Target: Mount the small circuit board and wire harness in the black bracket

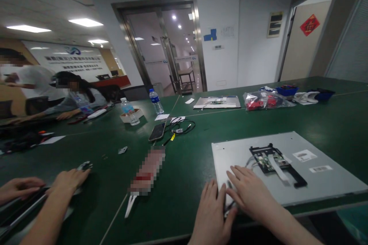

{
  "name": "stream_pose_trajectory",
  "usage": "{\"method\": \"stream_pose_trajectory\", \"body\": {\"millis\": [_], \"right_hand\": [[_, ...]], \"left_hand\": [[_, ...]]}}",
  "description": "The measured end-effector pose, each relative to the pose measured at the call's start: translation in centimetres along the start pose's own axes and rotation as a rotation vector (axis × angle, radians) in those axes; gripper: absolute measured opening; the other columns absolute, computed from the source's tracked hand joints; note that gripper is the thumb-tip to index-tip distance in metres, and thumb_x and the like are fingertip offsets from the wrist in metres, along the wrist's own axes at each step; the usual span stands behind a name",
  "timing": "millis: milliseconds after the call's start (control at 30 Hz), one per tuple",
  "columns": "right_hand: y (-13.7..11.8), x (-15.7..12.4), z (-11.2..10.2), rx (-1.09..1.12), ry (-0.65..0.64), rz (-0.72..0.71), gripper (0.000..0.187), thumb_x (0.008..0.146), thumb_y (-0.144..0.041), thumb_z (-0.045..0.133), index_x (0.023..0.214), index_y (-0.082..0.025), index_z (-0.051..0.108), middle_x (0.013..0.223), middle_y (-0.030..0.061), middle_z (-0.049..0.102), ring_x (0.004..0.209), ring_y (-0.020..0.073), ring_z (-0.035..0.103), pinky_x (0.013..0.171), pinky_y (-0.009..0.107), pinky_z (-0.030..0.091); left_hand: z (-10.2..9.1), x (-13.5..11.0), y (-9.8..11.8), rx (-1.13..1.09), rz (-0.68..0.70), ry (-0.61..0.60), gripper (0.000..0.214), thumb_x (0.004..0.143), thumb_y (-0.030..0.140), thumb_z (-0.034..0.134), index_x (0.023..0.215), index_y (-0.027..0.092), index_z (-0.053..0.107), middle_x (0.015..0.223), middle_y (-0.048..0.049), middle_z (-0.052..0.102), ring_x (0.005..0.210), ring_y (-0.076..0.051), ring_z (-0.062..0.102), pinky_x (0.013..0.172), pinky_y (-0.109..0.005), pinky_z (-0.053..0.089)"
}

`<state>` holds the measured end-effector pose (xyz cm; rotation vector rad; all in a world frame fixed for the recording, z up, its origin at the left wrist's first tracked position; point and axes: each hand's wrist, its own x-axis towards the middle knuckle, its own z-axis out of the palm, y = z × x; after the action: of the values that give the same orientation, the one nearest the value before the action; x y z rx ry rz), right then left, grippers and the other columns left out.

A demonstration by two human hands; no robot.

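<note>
A flat display panel (238, 151) lies back side up at the right, with a black bracket (299, 178), a green circuit board and a white ribbon cable on it. My left hand (211, 203) is at the panel's near left corner. Its fingers and thumb close around a small dark and silvery part there, mostly hidden. My right hand (244, 185) rests on the panel beside it, fingers stretched and apart, touching the same edge. Thin wires run from the board toward my right fingers.
A co-worker's hands (69, 178) work on a long dark strip at the left. On the green table are a blurred packet (148, 170), a phone (157, 132), a coiled cable (184, 125), water bottles (156, 101), another panel (201, 102) and a plastic bag with red parts (261, 100).
</note>
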<state>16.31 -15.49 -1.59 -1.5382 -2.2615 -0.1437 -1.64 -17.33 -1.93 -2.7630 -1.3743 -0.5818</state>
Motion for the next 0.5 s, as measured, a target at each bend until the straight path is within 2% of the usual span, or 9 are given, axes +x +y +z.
{"method": "stream_pose_trajectory", "body": {"millis": [100,167,267,400,500], "right_hand": [[0.0,0.6,1.2,-0.011,-0.095,0.125,0.034,0.098,-0.034,0.044,0.106,-0.013,0.069,0.109,0.0154,0.069,0.106,0.0284,0.061,0.095,0.041,0.042],[1.3,0.2,1.4,-0.072,-0.087,0.22,0.04,0.099,-0.038,0.039,0.109,-0.013,0.069,0.113,0.0163,0.068,0.108,0.0304,0.059,0.096,0.044,0.04],[3.8,-1.2,1.1,-0.203,-0.041,0.345,0.049,0.098,-0.046,0.039,0.112,-0.009,0.067,0.115,0.0195,0.067,0.112,0.0353,0.056,0.097,0.048,0.037],[8.9,-3.6,0.7,-0.388,-0.003,0.476,0.05,0.095,-0.048,0.04,0.096,-0.008,0.07,0.101,0.023,0.069,0.104,0.0375,0.058,0.092,0.049,0.037],[15.0,-5.7,0.7,-0.474,0.01,0.565,0.05,0.094,-0.048,0.041,0.085,-0.009,0.07,0.089,0.0223,0.069,0.094,0.0365,0.061,0.087,0.049,0.038]], "left_hand": [[0.0,1.4,0.8,-0.116,-0.097,0.023,0.029,0.092,0.022,0.049,0.12,0.019,0.055,0.12,-0.0095,0.064,0.12,-0.027,0.055,0.107,-0.056,0.036],[0.0,1.7,0.6,-0.155,-0.147,0.048,0.026,0.093,0.018,0.045,0.117,0.02,0.056,0.115,-0.0083,0.066,0.117,-0.026,0.057,0.106,-0.056,0.037],[0.2,1.5,0.1,-0.195,-0.138,0.038,0.021,0.092,0.017,0.045,0.109,0.021,0.058,0.116,-0.0078,0.065,0.116,-0.025,0.057,0.106,-0.056,0.036],[0.4,1.3,-0.3,-0.207,-0.131,0.031,0.016,0.092,0.02,0.048,0.103,0.022,0.058,0.117,-0.0071,0.063,0.116,-0.025,0.056,0.107,-0.058,0.034],[0.5,1.4,-0.4,-0.202,-0.125,0.028,0.016,0.092,0.021,0.049,0.105,0.022,0.058,0.118,-0.0062,0.063,0.116,-0.025,0.056,0.107,-0.058,0.034]]}}
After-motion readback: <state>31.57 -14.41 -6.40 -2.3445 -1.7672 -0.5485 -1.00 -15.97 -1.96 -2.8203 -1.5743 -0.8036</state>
